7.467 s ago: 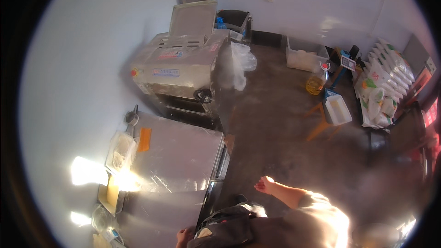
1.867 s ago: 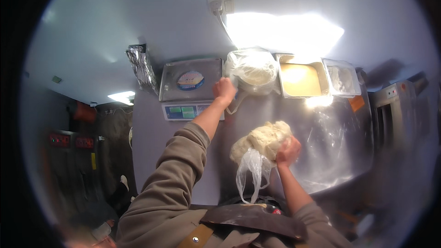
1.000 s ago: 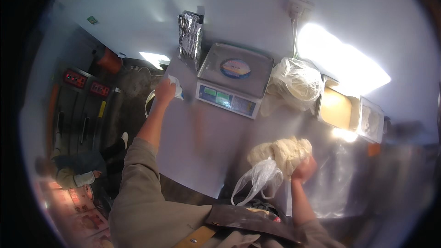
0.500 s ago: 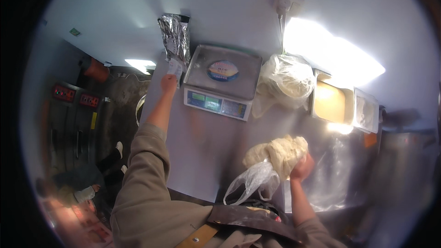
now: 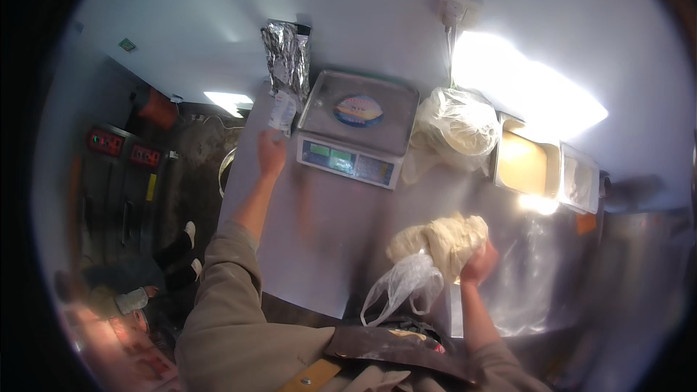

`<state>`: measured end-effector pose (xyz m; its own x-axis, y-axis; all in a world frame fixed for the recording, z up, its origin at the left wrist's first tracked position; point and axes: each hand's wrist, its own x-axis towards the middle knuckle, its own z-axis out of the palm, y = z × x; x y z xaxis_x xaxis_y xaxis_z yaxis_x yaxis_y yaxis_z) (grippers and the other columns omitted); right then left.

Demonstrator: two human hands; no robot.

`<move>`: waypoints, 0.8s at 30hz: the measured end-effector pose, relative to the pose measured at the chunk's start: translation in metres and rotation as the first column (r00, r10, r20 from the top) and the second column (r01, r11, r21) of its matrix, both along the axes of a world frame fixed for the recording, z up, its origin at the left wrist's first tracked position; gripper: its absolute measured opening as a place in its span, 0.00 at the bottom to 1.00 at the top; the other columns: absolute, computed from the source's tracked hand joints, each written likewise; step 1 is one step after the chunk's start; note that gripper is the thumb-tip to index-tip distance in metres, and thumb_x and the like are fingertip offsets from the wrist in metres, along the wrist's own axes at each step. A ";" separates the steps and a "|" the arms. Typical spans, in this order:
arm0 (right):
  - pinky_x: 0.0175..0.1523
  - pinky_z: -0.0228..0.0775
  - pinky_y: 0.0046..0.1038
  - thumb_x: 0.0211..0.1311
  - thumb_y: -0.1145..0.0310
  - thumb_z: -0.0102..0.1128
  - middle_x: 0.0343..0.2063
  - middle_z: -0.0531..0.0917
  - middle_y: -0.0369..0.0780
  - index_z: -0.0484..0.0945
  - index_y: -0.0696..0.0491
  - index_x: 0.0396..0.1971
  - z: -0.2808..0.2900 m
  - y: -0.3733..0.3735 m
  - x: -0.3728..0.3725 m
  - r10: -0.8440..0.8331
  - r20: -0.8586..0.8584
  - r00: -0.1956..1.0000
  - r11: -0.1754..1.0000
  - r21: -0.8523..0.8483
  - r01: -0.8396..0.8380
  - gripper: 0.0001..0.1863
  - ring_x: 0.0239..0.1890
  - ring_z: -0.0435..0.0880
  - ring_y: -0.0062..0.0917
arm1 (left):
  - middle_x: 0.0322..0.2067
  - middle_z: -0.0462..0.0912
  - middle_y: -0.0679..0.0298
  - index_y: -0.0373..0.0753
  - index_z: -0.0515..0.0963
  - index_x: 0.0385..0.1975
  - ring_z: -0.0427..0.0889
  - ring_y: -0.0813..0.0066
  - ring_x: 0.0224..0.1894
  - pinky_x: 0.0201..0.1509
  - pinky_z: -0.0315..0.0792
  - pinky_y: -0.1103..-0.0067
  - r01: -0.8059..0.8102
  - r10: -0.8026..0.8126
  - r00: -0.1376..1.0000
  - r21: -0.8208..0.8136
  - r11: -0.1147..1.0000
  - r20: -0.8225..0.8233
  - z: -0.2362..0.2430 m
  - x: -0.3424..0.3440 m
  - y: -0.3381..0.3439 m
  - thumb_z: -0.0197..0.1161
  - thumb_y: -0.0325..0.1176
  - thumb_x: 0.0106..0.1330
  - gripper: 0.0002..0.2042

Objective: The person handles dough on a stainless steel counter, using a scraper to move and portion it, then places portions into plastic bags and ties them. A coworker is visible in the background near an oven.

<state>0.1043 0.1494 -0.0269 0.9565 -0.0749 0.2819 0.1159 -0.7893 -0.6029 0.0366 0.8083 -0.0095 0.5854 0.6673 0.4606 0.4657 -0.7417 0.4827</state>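
My left hand (image 5: 271, 154) is at the lower end of a white printed packet (image 5: 283, 110), beside crumpled silver foil (image 5: 287, 54). Its fingers are smeared by motion, and whether they touch the packet does not show clearly. On the near side of the counter, my right hand (image 5: 480, 261) grips the right side of a large, pale lump of dough (image 5: 449, 243). A thin clear plastic bag (image 5: 406, 283) hangs from the dough's near side.
A digital scale (image 5: 356, 127) with a steel pan, an oval label on it, stands against the wall. Right of it are a knotted plastic bag (image 5: 465, 123) with pale contents, a tray of yellowish stuff (image 5: 520, 165) and a clear container (image 5: 579, 178). A person's legs (image 5: 178, 254) show at left.
My left hand has drawn back toward me, down along the white packet. My right hand and the dough have hardly moved. The whole view has shifted slightly.
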 end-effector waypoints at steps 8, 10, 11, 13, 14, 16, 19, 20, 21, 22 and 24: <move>0.60 0.69 0.46 0.75 0.49 0.51 0.45 0.84 0.51 0.83 0.58 0.49 0.005 0.001 0.000 -0.010 -0.020 1.000 1.000 -0.001 0.010 0.26 0.52 0.79 0.48 | 0.65 0.73 0.59 0.43 0.73 0.59 0.85 0.46 0.49 0.51 0.81 0.57 0.386 -0.365 0.922 0.220 0.896 -0.133 0.178 0.178 0.051 0.60 0.22 0.61 0.23; 0.60 0.68 0.46 0.75 0.49 0.49 0.45 0.84 0.51 0.84 0.57 0.49 0.005 0.002 -0.001 -0.024 -0.001 1.000 1.000 -0.015 0.024 0.26 0.51 0.79 0.48 | 0.66 0.72 0.59 0.42 0.75 0.54 0.85 0.46 0.49 0.52 0.80 0.56 0.395 -0.344 0.913 0.261 0.881 -0.219 0.184 0.191 0.055 0.61 0.23 0.60 0.20; 0.60 0.67 0.46 0.75 0.49 0.47 0.45 0.85 0.51 0.84 0.57 0.49 0.005 0.002 -0.001 -0.031 0.016 0.999 0.999 -0.021 0.032 0.26 0.51 0.79 0.49 | 0.66 0.72 0.59 0.41 0.76 0.52 0.85 0.45 0.49 0.52 0.80 0.56 0.401 -0.334 0.908 0.289 0.869 -0.253 0.184 0.192 0.059 0.62 0.23 0.60 0.19; 0.60 0.67 0.46 0.75 0.49 0.45 0.46 0.85 0.50 0.84 0.56 0.50 0.004 0.002 -0.002 -0.039 0.033 0.999 0.999 -0.033 0.040 0.27 0.51 0.79 0.49 | 0.64 0.74 0.58 0.40 0.77 0.48 0.85 0.45 0.49 0.51 0.80 0.56 0.390 -0.307 0.908 0.309 0.867 -0.283 0.184 0.186 0.067 0.62 0.23 0.60 0.15; 0.61 0.67 0.46 0.75 0.48 0.45 0.47 0.85 0.50 0.84 0.56 0.50 0.003 0.002 -0.003 -0.038 0.032 0.999 0.998 -0.040 0.039 0.27 0.52 0.79 0.48 | 0.63 0.74 0.58 0.39 0.78 0.45 0.84 0.45 0.49 0.51 0.80 0.56 0.384 -0.292 0.908 0.318 0.867 -0.301 0.185 0.180 0.070 0.62 0.23 0.60 0.13; 0.60 0.68 0.46 0.75 0.48 0.47 0.47 0.85 0.50 0.84 0.55 0.50 0.003 0.001 -0.004 -0.032 0.038 0.999 0.999 -0.035 0.033 0.27 0.52 0.79 0.48 | 0.57 0.77 0.57 0.38 0.79 0.43 0.85 0.45 0.47 0.49 0.81 0.57 0.392 -0.331 0.918 0.362 0.846 -0.220 0.191 0.166 0.071 0.63 0.24 0.60 0.11; 0.58 0.70 0.47 0.74 0.49 0.51 0.45 0.85 0.50 0.83 0.56 0.49 0.003 -0.001 -0.005 -0.020 0.061 0.998 0.999 -0.024 0.021 0.24 0.51 0.80 0.48 | 0.55 0.77 0.56 0.38 0.79 0.43 0.85 0.46 0.46 0.48 0.81 0.57 0.388 -0.311 0.912 0.314 0.866 -0.269 0.213 0.135 0.062 0.63 0.25 0.60 0.11; 0.58 0.70 0.47 0.74 0.50 0.51 0.44 0.85 0.50 0.83 0.56 0.49 0.003 -0.002 -0.005 -0.020 0.066 0.998 0.999 -0.036 0.022 0.24 0.51 0.80 0.48 | 0.55 0.77 0.56 0.38 0.79 0.43 0.85 0.46 0.45 0.48 0.81 0.57 0.372 -0.294 0.917 0.310 0.875 -0.269 0.222 0.126 0.055 0.63 0.24 0.61 0.11; 0.58 0.71 0.47 0.73 0.51 0.51 0.44 0.85 0.50 0.83 0.56 0.49 0.003 -0.003 -0.005 -0.028 0.069 0.997 0.999 -0.045 0.031 0.24 0.51 0.80 0.48 | 0.54 0.77 0.56 0.37 0.79 0.42 0.85 0.47 0.45 0.47 0.81 0.57 0.352 -0.275 0.923 0.304 0.885 -0.268 0.230 0.117 0.046 0.63 0.24 0.61 0.10; 0.58 0.71 0.47 0.73 0.52 0.51 0.44 0.85 0.50 0.83 0.56 0.49 0.001 -0.005 -0.005 -0.015 0.078 0.997 0.998 -0.057 0.019 0.23 0.51 0.80 0.48 | 0.56 0.77 0.57 0.37 0.78 0.41 0.85 0.48 0.44 0.46 0.81 0.58 0.329 -0.260 0.935 0.316 0.890 -0.242 0.240 0.108 0.036 0.63 0.24 0.61 0.10; 0.58 0.72 0.46 0.72 0.53 0.52 0.44 0.85 0.50 0.84 0.56 0.49 -0.004 -0.009 -0.005 -0.017 0.067 0.998 0.997 -0.074 0.022 0.22 0.51 0.81 0.48 | 0.60 0.76 0.59 0.37 0.78 0.40 0.86 0.50 0.44 0.45 0.82 0.59 0.280 -0.228 0.955 0.330 0.901 -0.189 0.262 0.089 0.015 0.63 0.24 0.60 0.08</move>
